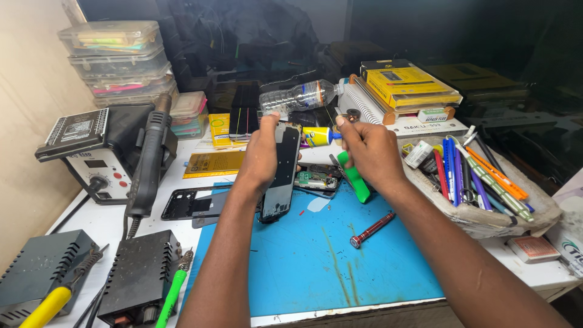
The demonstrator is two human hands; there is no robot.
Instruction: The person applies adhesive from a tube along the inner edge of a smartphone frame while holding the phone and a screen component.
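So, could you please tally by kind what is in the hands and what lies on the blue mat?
Phone screen panel, in left hand: 1
Yellow glue tube, in right hand: 1
Green pry tool: 1
Red screwdriver on blue mat: 1
Total: 4

Both forearms are bare from the lower frame edge up to the wrists, with no sleeve, watch or bracelet showing on either. The left hand (262,155) and right hand (370,152) wear no gloves. No ring seems to be worn, though the fingers are partly hidden.
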